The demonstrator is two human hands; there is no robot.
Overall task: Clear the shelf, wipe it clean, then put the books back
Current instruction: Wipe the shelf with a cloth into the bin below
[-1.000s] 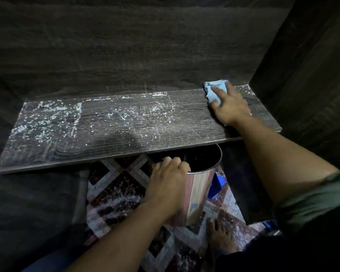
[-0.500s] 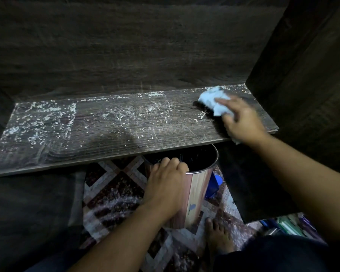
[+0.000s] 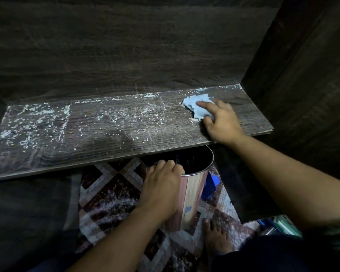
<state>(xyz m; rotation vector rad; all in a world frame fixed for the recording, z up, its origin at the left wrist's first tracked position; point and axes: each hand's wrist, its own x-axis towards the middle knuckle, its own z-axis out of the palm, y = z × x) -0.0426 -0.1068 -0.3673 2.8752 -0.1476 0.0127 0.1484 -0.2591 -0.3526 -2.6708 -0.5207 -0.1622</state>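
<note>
The right hand (image 3: 222, 122) has its fingers (image 3: 204, 104) clamped on a pale blue cloth (image 3: 196, 107), pressing it to the shelf (image 3: 106, 138). White crumbs (image 3: 33, 122) spread left of them. Below, the left hand (image 3: 161, 187) curls its fingers over the rim of a bin (image 3: 194, 185).

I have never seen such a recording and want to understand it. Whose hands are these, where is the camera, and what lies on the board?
There is no machine: a person wears one camera on the head, looking down at their own hands. The right hand holds a blue cloth against a dark wooden shelf, strewn with white crumbs. The left hand grips the rim of a bin just under the shelf's front edge. Below are a patterned floor and a bare foot.
</note>
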